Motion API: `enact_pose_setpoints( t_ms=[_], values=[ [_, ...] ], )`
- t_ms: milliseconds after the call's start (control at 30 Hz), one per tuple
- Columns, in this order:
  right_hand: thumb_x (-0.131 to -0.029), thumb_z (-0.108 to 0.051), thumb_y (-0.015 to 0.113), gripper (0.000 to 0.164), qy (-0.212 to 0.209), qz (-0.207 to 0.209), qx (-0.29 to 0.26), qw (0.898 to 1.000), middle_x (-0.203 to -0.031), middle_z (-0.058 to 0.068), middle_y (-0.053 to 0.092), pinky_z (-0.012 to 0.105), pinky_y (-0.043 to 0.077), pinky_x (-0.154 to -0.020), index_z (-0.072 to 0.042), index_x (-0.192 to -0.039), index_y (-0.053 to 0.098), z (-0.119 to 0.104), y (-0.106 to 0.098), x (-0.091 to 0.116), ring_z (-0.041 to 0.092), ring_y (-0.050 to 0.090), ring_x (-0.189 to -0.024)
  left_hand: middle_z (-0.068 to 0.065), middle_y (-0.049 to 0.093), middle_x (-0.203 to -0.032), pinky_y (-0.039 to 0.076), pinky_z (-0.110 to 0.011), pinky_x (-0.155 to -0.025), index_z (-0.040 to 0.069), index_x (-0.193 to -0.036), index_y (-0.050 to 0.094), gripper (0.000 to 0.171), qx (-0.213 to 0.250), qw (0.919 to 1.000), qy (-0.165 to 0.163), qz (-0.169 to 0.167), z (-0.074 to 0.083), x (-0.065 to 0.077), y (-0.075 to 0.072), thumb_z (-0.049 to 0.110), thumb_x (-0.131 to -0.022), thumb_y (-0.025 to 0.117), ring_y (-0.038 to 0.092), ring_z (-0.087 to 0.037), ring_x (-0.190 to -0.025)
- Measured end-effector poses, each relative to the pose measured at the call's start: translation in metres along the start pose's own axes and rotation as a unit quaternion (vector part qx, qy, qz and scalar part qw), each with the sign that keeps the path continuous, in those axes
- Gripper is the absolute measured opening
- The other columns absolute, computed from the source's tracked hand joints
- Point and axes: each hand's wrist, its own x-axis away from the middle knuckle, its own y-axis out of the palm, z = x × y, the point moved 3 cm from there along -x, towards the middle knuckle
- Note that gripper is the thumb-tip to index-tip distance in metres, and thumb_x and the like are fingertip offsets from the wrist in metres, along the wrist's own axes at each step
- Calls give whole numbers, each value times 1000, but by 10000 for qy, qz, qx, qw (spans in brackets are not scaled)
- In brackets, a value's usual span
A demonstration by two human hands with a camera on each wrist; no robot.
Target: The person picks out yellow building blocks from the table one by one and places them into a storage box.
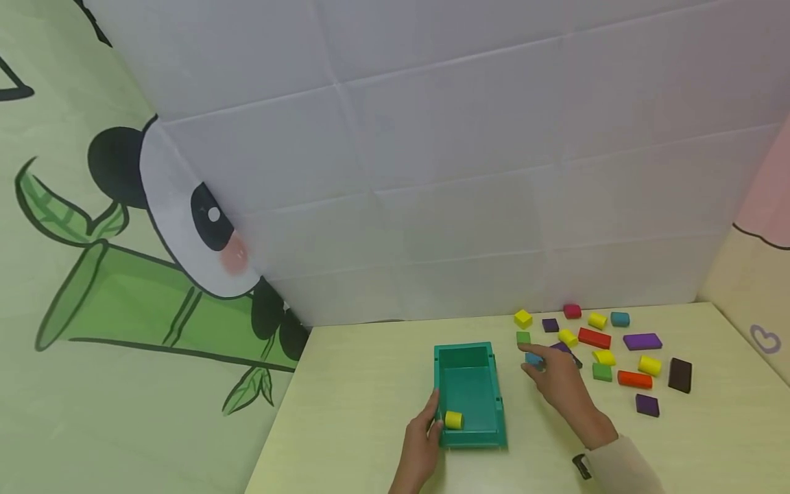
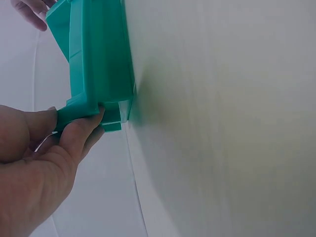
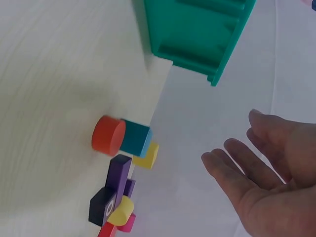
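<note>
My left hand (image 1: 421,442) grips the near left side of a teal plastic tray (image 1: 501,418). Thumb and fingers pinch its rim (image 2: 79,106) in the left wrist view. Inside the tray, a yellow cylinder (image 1: 454,420) lies in the near left corner. To the right of the tray, my right hand (image 1: 563,384) hovers with its fingers apart, holding nothing. From the head view it overlaps a blue block (image 1: 533,359), with a green block (image 1: 523,337) just beyond. In the right wrist view a red cylinder (image 3: 108,135) stands beside a teal block (image 3: 136,138), below the raised hand (image 3: 269,173).
Several loose blocks are spread over the table's right side, among them a red bar (image 1: 594,338), a purple bar (image 1: 642,342), a black block (image 1: 680,375) and a yellow cube (image 1: 522,319). A white sheet (image 1: 463,206) hangs behind the table (image 1: 345,398).
</note>
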Motion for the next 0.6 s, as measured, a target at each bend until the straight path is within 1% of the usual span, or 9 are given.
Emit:
enact_pose_setpoints(
  t_ms=[100, 167, 267, 333, 433, 533, 600],
  values=[
    [-82, -8, 67, 38, 82, -22, -5, 10000, -107, 15, 62, 41, 58, -69, -11, -119, 59, 8, -6, -1, 34, 56, -90, -1, 26, -145, 32, -39, -105, 16, -142, 27, 57, -28, 10000, 66, 39, 0, -1, 1, 0, -91, 49, 25, -13, -127],
    [-82, -7, 66, 38, 69, 12, 13, 10000, -107, 16, 62, 45, 57, -73, -10, -119, 58, 13, -9, -1, 35, 56, -94, -3, 27, -145, 32, -41, -105, 15, -141, 28, 57, 3, 9999, 159, 59, 1, 0, 1, -1, -91, 49, 26, -15, -127],
    [-82, -5, 66, 38, -26, 125, 16, 9999, -106, 16, 62, 48, 56, -75, -8, -119, 58, 20, -14, -1, 35, 56, -95, -5, 28, -145, 32, -42, -104, 14, -141, 28, 56, 41, 9996, 251, 75, 1, 0, 1, -1, -91, 48, 27, -17, -127],
    [-82, -5, 66, 38, -111, 220, 56, 9997, -106, 16, 63, 48, 55, -76, -7, -119, 58, 25, -16, -1, 34, 57, -92, -6, 27, -145, 31, -42, -104, 14, -141, 28, 55, 61, 9996, 283, 62, 1, 1, 1, 0, -92, 48, 27, -18, -127],
    [-82, -6, 67, 37, -154, 338, 149, 9992, -104, 16, 63, 43, 57, -70, -7, -118, 59, 33, -20, -3, 29, 57, -82, -4, 27, -145, 31, -42, -105, 14, -141, 27, 55, 56, 9997, 237, 39, 1, 1, 0, 0, -92, 48, 26, -17, -127],
    [-82, -7, 67, 37, -109, 440, 257, 9986, -104, 17, 63, 41, 57, -67, -7, -117, 59, 42, -24, -4, 26, 55, -78, -3, 26, -145, 32, -41, -105, 15, -141, 27, 56, 57, 9998, 213, 18, 1, 0, 0, 0, -92, 48, 26, -16, -127],
    [-82, -8, 67, 36, -52, 478, 299, 9984, -106, 19, 62, 43, 57, -67, -7, -117, 59, 47, -28, -3, 28, 56, -79, -4, 26, -145, 32, -42, -105, 15, -141, 27, 56, 63, 9997, 236, 17, 1, 1, 0, 0, -92, 48, 26, -17, -127]
  ],
)
